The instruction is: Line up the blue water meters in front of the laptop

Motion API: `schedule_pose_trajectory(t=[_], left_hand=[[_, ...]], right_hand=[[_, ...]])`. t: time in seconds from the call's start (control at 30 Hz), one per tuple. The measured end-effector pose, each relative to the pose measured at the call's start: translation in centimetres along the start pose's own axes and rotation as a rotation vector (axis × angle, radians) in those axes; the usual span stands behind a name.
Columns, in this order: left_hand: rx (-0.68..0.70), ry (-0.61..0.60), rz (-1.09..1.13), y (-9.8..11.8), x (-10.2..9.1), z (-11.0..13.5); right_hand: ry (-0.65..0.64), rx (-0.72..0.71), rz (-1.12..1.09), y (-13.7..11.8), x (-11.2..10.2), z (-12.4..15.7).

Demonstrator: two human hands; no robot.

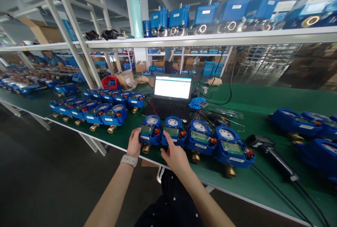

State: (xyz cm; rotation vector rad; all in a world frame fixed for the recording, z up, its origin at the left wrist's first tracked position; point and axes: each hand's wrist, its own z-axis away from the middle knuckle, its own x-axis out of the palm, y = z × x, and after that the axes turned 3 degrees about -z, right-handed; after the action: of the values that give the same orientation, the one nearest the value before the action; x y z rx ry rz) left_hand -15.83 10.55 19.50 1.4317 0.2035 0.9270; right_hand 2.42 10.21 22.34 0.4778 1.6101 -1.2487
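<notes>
Several blue water meters stand in a row at the near edge of the green table (247, 181). My left hand (134, 143), with a white watch band on the wrist, grips the left side of the leftmost meter (150, 131). My right hand (174, 155) has its index finger stretched out onto the front of the second meter (172, 131), the other fingers curled. Two more meters (200, 136) (231, 148) follow to the right.
An open laptop (171, 95) sits behind the row. A black barcode scanner (268, 149) with its cable lies at the right. More blue meters are grouped at the left (92, 109) and far right (305, 125). An upper shelf (210, 37) carries blue meters and a green bottle.
</notes>
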Motion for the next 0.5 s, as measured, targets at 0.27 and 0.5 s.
schedule_pose_trajectory(t=[0.27,0.5], left_hand=[[-0.001,-0.012,0.009,0.1,0.18,0.12],[-0.016,0.002,0.003,0.14,0.12,0.08]], right_hand=[[-0.016,0.007,-0.002,-0.19,-0.29,0.13],[0.008,-0.013,0.009,-0.07,0.14,0.18]])
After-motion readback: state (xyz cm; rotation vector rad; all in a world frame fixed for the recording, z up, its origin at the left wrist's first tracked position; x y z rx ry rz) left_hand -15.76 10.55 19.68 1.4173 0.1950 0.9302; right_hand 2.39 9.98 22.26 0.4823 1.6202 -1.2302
